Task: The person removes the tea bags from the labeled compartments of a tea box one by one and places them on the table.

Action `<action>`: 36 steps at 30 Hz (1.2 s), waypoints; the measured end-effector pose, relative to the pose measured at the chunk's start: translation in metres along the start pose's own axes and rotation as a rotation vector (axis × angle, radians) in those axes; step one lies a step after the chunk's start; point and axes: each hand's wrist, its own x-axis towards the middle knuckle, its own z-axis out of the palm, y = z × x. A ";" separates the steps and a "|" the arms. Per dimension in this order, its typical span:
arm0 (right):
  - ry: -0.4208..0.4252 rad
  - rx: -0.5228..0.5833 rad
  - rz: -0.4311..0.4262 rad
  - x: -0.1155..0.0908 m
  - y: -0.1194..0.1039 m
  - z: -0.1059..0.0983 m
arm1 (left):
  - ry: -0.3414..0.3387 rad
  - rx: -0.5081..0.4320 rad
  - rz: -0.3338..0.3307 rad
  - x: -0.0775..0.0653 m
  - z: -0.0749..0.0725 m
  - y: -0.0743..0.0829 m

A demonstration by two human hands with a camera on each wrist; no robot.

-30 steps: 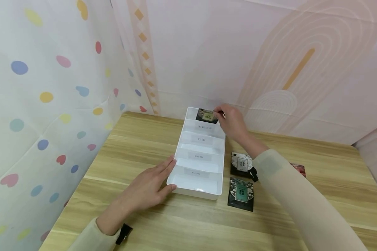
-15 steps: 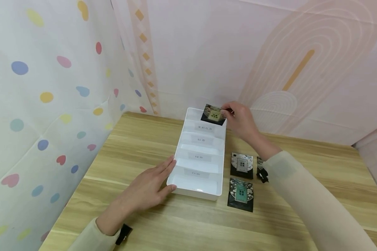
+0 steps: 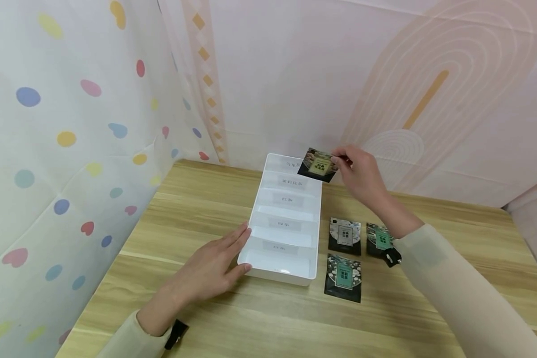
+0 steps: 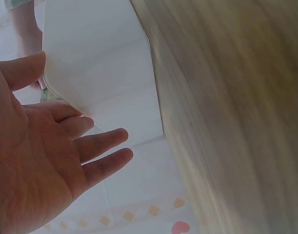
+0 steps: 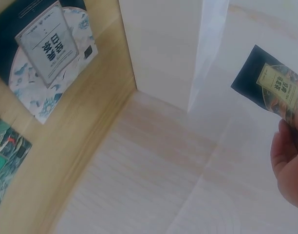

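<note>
A white plastic box with several labelled compartments stands on the table. My left hand rests against its near left side, fingers extended along the rim; the left wrist view shows the thumb and fingers beside the box wall. My right hand pinches a dark tea sachet with a yellow-green label by its right edge. In the head view the sachet overlaps the far right corner of the box, covering part of the farthest label. The right wrist view has this sachet raised beyond the box.
Right of the box lie a tea sachet with a silver-white label, a green-labelled one nearer me, and another green-labelled one partly behind the right wrist strap. Patterned cloth hangs behind the wooden table.
My right hand has moved right with the sachet, off the farthest compartment, whose label now partly shows. A green-labelled sachet has come into view by the right wrist. The left hand stays put.
</note>
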 end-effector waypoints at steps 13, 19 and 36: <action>0.075 -0.041 -0.083 -0.019 0.007 -0.018 | -0.006 0.000 0.005 0.002 0.000 0.000; 0.088 -0.067 -0.087 -0.031 0.010 -0.026 | -0.011 0.000 0.000 0.003 0.001 -0.001; 0.100 -0.150 -0.162 -0.071 0.021 -0.047 | 0.002 0.009 0.005 0.002 0.000 -0.002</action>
